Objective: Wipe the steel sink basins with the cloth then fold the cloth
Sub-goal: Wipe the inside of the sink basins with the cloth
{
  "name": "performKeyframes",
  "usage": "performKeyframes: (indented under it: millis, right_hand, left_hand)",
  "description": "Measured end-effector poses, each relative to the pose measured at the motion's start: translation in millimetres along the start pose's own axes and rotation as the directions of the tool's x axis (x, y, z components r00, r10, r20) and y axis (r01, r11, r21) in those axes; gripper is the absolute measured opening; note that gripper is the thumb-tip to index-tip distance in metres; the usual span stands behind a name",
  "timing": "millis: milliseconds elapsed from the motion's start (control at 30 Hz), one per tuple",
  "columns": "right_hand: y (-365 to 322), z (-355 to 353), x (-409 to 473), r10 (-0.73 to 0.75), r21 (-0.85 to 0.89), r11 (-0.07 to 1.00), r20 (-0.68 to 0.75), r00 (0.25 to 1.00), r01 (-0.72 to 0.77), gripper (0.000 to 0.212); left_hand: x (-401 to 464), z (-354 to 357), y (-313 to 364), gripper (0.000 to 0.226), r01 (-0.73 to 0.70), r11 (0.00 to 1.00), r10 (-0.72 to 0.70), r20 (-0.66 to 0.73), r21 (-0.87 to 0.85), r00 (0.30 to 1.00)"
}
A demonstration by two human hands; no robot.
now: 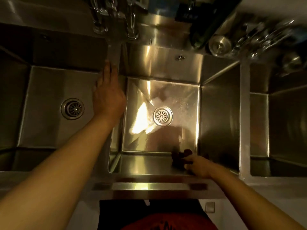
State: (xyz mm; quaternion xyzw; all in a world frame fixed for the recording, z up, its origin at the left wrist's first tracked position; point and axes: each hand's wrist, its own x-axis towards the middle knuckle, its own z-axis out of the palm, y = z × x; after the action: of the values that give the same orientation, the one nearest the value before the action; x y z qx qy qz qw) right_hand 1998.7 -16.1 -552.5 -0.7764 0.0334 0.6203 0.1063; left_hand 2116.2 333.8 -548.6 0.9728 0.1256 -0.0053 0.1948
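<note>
Three steel basins lie side by side below me: a left basin [49, 130], a middle basin [181, 100] and a right basin [282, 130]. My right hand [198, 166] grips a bunched dark red cloth [181, 155] against the near wall of the middle basin, at its near right corner. My left hand [108, 95] lies flat with straight fingers on the divider [113, 52] between the left and middle basins. The middle basin's floor looks wet and shiny around its drain [162, 116].
Taps [114, 15] rise behind the divider. A dark green bottle [206, 29], upturned glasses [220, 45] and blurred metal ware stand at the back right. The left basin has its own drain [72, 109]. The counter's front edge [149, 186] runs below the basins.
</note>
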Motion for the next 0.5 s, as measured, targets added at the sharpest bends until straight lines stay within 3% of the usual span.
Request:
performKeyframes:
  millis: [100,200,333,500]
  right_hand:
    - [5.1,-6.7,-3.0,0.059,-0.116,0.991,-0.076,0.995,-0.067,0.039]
    - [13.1,-6.1,-3.4,0.098,-0.277,0.951,-0.158,0.983,-0.139,0.042]
    - [16.7,-11.7,-9.2,-0.019,-0.671,0.736,-0.152,0.988,-0.089,0.041]
    - [39.5,-26.5,18.3,0.087,-0.843,0.526,-0.080,0.993,-0.114,0.044]
  left_hand:
    - [-2.4,0.1,-0.6,0.064,-0.086,0.996,0.086,0.013,-0.023,0.996]
    - [-22.5,-2.0,5.0,0.074,-0.079,0.997,0.080,0.049,-0.021,0.996]
    - [-60.9,5.6,8.3,0.079,-0.056,0.995,0.050,0.088,0.076,0.995]
    - [-65.5,12.1,6.1,0.080,-0.046,0.994,0.038,0.086,0.099,0.996]
